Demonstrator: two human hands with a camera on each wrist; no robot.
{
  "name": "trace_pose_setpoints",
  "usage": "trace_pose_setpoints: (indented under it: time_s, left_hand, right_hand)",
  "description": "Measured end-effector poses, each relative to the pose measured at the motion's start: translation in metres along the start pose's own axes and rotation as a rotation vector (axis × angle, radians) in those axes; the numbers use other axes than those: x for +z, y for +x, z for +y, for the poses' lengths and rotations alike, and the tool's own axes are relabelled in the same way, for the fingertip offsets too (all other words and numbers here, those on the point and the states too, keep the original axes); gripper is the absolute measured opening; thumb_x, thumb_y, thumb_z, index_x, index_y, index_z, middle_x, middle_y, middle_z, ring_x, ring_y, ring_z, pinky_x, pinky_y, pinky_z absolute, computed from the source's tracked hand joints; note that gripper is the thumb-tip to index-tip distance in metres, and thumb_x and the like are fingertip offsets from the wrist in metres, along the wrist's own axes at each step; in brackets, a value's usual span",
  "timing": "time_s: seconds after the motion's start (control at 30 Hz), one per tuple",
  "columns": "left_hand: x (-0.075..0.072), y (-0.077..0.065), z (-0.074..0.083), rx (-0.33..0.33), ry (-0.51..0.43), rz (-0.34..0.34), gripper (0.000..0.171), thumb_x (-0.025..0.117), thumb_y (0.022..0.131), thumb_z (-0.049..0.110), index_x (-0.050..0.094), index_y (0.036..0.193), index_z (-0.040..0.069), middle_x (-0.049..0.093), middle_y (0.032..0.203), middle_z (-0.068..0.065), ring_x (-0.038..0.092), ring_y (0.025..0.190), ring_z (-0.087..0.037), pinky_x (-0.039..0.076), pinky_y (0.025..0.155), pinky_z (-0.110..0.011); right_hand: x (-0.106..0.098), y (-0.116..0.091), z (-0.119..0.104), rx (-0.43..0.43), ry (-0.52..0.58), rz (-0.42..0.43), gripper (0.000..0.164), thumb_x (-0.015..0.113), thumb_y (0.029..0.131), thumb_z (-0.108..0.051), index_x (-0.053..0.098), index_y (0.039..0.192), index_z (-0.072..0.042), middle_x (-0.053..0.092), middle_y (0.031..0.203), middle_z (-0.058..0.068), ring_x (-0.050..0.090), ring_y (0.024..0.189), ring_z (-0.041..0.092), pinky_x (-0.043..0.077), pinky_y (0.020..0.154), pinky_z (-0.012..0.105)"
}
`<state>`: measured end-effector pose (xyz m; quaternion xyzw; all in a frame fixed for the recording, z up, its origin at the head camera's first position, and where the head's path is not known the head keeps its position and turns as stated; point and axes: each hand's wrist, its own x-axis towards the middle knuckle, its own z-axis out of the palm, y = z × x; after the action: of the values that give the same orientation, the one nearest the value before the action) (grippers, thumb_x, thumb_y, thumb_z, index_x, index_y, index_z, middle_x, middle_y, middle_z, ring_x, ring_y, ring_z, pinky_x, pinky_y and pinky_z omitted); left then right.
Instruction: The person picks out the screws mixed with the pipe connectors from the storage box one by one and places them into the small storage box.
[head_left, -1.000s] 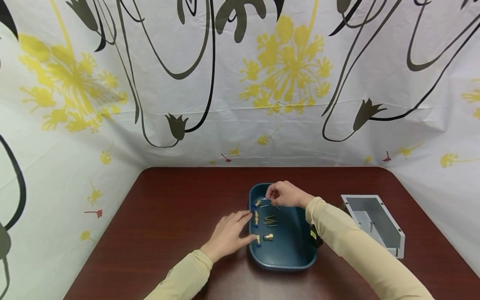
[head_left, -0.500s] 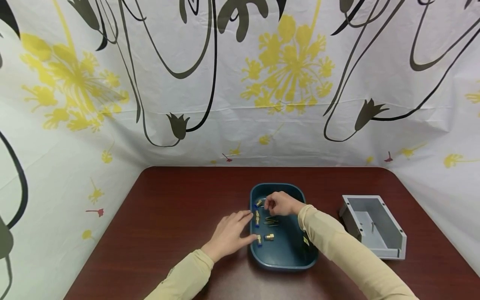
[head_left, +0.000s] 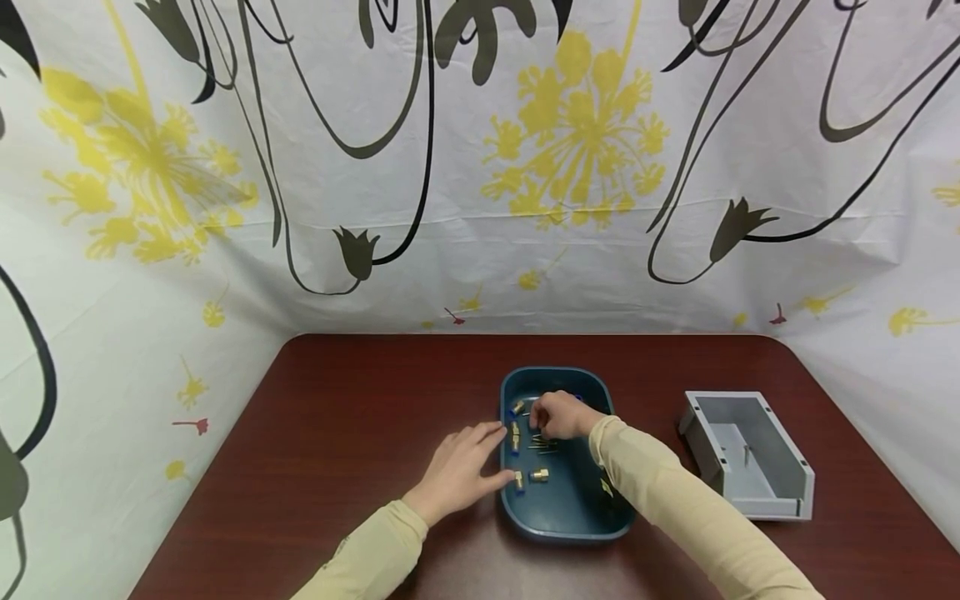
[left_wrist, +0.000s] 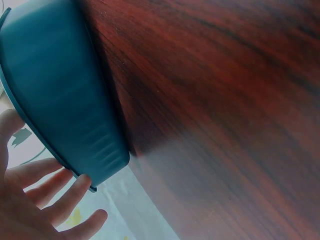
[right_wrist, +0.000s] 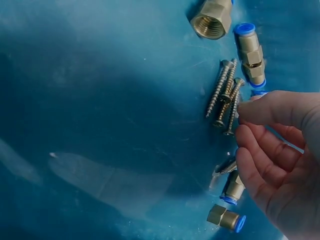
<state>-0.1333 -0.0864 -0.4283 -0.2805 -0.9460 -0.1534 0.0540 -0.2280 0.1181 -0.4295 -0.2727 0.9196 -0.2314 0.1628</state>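
Observation:
A dark blue tray [head_left: 573, 533] holds a pile of screws [right_wrist: 227, 95] and several brass push-in tube fittings [right_wrist: 248, 52] with blue collars. My right hand [head_left: 562, 414] reaches down inside the tray. Its thumb and forefinger pinch a screw [right_wrist: 233, 119] at the right side of the pile, while the other fingers are curled beneath. Another screw lies lower, beside a fitting [right_wrist: 234, 187]. My left hand [head_left: 461, 471] rests at the tray's left rim with fingers spread; in the left wrist view its fingertips [left_wrist: 82, 181] are right at the rim.
A grey open box [head_left: 750, 454] with a small upright post inside stands right of the tray, beyond the right forearm. The dark red wooden table [head_left: 360, 417] ends at a patterned cloth [head_left: 465, 167] behind and at both sides.
My right hand has moved from the tray's far end back toward me, down to the screw pile. The left hand stays at the rim.

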Motion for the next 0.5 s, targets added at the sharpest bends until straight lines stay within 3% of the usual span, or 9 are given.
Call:
trace_pose_setpoints:
  time_s: [0.23, 0.5]
  left_hand:
    - [0.0009, 0.0006, 0.0004, -0.006, -0.008, -0.017, 0.061, 0.055, 0.081, 0.048, 0.047, 0.128, 0.010, 0.044, 0.128, -0.003, 0.045, 0.111, -0.021, 0.037, 0.086, -0.044]
    - [0.0000, 0.0005, 0.0009, 0.000, -0.005, -0.008, 0.061, 0.056, 0.081, 0.048, 0.047, 0.128, 0.009, 0.044, 0.128, -0.003, 0.045, 0.110, -0.021, 0.037, 0.086, -0.044]
  right_hand:
    - [0.0032, 0.0000, 0.0026, 0.023, 0.005, -0.007, 0.019, 0.058, 0.071, 0.010, 0.061, 0.078, -0.007, 0.054, 0.072, -0.002, 0.048, 0.063, 0.013, 0.043, 0.057, 0.029]
    - [0.0072, 0.0002, 0.0066, -0.013, -0.004, 0.025, 0.021, 0.056, 0.069, 0.010, 0.062, 0.079, -0.008, 0.055, 0.071, -0.002, 0.048, 0.062, 0.012, 0.042, 0.057, 0.028]
